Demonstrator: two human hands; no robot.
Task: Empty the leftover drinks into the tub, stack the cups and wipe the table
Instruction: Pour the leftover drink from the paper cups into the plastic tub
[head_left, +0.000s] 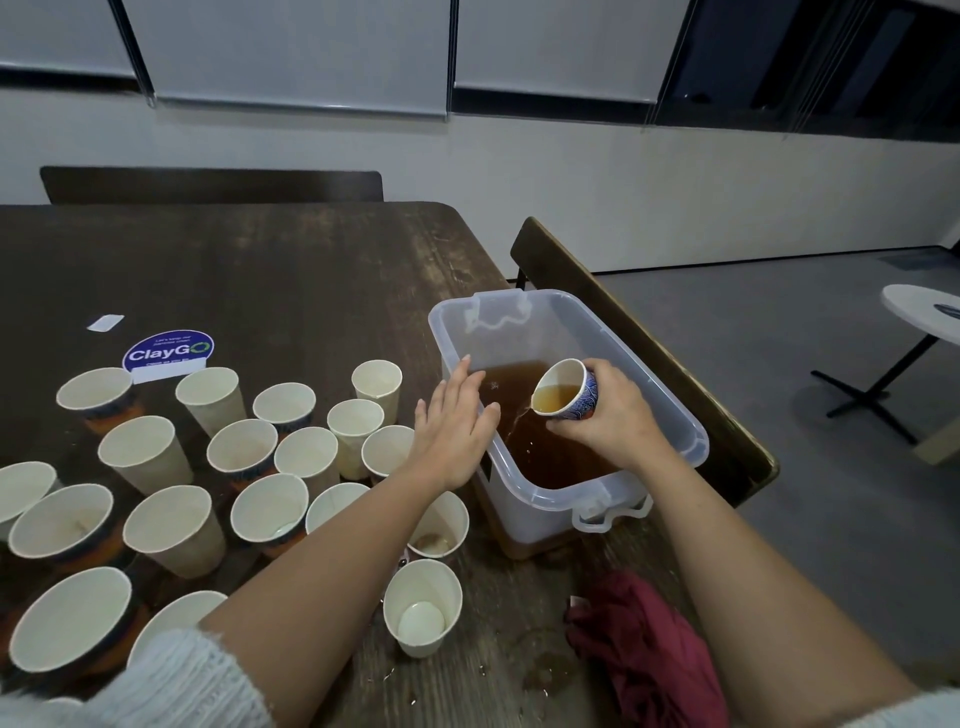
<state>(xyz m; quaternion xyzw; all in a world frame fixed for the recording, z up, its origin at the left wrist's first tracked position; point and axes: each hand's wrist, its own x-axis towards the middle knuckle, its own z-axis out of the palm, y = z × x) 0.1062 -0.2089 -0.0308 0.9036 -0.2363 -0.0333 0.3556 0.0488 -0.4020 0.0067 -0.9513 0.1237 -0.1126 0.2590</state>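
Observation:
A clear plastic tub (691, 415) stands at the table's right edge, holding brown liquid. My right hand (615, 418) grips a blue-patterned paper cup (563, 389), tilted over the tub, and amber drink streams from its lip into the tub. My left hand (457, 421) hovers with straight fingers over the tub's left rim, holding nothing. Several paper cups (306, 457) stand upright on the dark wooden table (260, 270) to the left; some hold dregs. A crumpled maroon cloth (644, 644) lies on the table near the front right.
A round blue ClayGo sticker (169, 351) and a small white label (105, 322) sit on the table behind the cups. Wooden benches flank the table at the back (208, 184) and the right (649, 338). A white side table (924, 312) stands far right. Spill marks lie near the cloth.

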